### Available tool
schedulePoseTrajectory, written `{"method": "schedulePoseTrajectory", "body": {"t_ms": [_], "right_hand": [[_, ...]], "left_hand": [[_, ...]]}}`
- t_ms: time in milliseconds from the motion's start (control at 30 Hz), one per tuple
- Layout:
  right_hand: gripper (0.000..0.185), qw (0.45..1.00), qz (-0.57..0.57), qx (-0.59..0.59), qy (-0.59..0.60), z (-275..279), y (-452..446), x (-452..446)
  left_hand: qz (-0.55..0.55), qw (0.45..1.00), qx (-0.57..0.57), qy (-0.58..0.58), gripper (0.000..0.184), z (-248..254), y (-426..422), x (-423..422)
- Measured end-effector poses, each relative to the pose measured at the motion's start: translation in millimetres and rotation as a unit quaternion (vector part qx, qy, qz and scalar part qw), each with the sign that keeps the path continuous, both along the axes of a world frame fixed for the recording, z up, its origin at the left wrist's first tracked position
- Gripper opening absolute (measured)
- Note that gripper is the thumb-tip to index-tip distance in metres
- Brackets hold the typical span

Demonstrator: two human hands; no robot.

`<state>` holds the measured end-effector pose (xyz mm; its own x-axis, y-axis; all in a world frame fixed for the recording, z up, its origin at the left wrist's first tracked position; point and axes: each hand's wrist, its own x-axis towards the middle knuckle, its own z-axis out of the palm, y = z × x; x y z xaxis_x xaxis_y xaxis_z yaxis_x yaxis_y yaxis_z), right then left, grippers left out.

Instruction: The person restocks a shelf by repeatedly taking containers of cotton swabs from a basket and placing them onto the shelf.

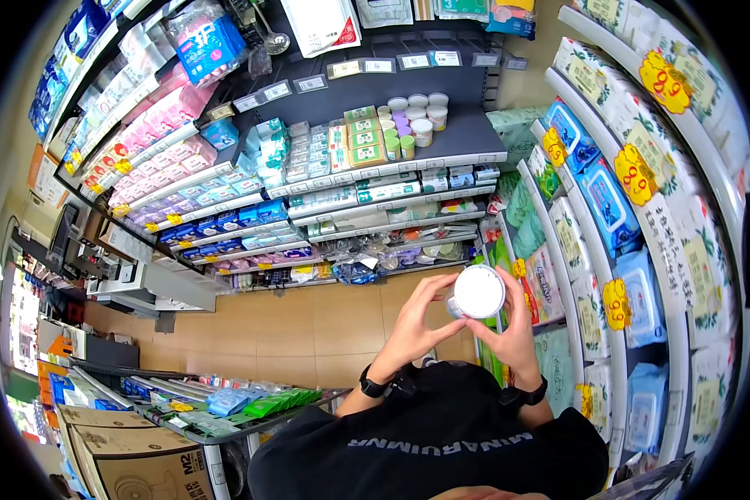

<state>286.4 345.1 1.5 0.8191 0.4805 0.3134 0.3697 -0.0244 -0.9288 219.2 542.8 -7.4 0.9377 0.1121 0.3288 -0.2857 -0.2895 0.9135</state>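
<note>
Observed: one white-lidded tub [480,292], held in the air over the floor [329,333], on the person's side of the dark shelf unit [467,137] and near its right end. Lid on, facing up towards the head; side wall mostly hidden.

Left hand [415,323]: fingers part-curled, thumb and forefinger spread to about the tub's breadth, closed on its left side. Right hand [515,333]: similar half-open curve, closed on the right side, thumb tip close to the other thumb at the near edge. Contact of the remaining fingertips: cannot tell.

Surroundings: small lidded tubs [422,131] stand on the shelf unit's upper board, beside stacked green-and-white boxes [365,142]. Blue wipes packs [608,200] line the racking right of the shelf unit. Cardboard cartons [137,454] lie across the floor from it, at the near left.

Handling estimate (judgement): light to moderate weight, contents unseen. Wall probably stiff plastic, smooth, slightly slippery if gripped by fingertips alone; not notably fragile. Best hold: opposed sides of the body, below the lid rim, with modest squeeze; lifting by the lid alone risks it coming loose. Lid fastening: unverified.
</note>
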Motion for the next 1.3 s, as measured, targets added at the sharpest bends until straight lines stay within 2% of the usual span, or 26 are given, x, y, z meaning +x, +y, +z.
{"method": "schedulePoseTrajectory", "body": {"t_ms": [433, 500, 600, 700, 767, 833, 900, 933, 1000, 1133, 1233, 1300], "right_hand": [[0.092, 1.0, 0.009, -0.006, 0.028, -26.2, 29.9, 116.4], [0.089, 0.998, 0.005, -0.058, -0.02, -25.2, 37.6, 135.1], [0.087, 0.994, -0.019, -0.062, -0.083, -34.4, 55.1, 169.8], [0.085, 0.998, -0.017, -0.041, -0.034, -44.2, 76.4, 208.0], [0.083, 0.997, -0.015, -0.048, -0.058, -47.1, 92.7, 237.8], [0.08, 0.999, -0.029, -0.027, -0.028, -57.8, 107.6, 268.4], [0.078, 0.999, -0.027, 0.012, -0.02, -77.4, 123.8, 306.7], [0.078, 0.999, -0.032, -0.01, -0.021, -76.3, 130.2, 322.8], [0.076, 0.994, -0.063, -0.066, -0.06, -85.1, 141.6, 358.4], [0.078, 0.998, -0.057, 0.007, -0.039, -102.9, 175.9, 418.2], [0.076, 0.991, -0.078, -0.064, -0.086, -116.9, 191.5, 452.8], [0.076, 0.992, -0.077, -0.062, -0.08, -129.9, 201.9, 474.2]], "left_hand": [[0.039, 0.998, 0.03, 0.033, 0.071, -17.0, 19.8, 107.2], [0.046, 0.997, 0.035, 0.045, 0.07, -17.9, 26.7, 124.2], [0.051, 0.994, 0.09, 0.029, 0.068, -22.7, 40.2, 155.0], [0.065, 0.991, 0.115, 0.028, 0.068, -29.9, 58.3, 192.1], [0.075, 0.985, 0.154, 0.032, 0.068, -32.6, 73.2, 219.1], [0.083, 0.983, 0.159, 0.041, 0.07, -25.6, 85.8, 245.6], [0.107, 0.974, 0.161, 0.117, 0.072, -30.8, 105.3, 275.9], [0.148, 0.958, 0.225, 0.094, 0.073, -36.9, 115.1, 291.5], [0.175, 0.95, 0.244, 0.088, 0.073, -41.8, 132.1, 317.6], [0.203, 0.939, 0.271, 0.064, 0.069, -46.9, 159.7, 371.8], [0.209, 0.932, 0.294, 0.04, 0.066, -60.9, 173.7, 403.4], [0.232, 0.913, 0.333, 0.034, 0.066, -71.6, 177.9, 422.7]]}}
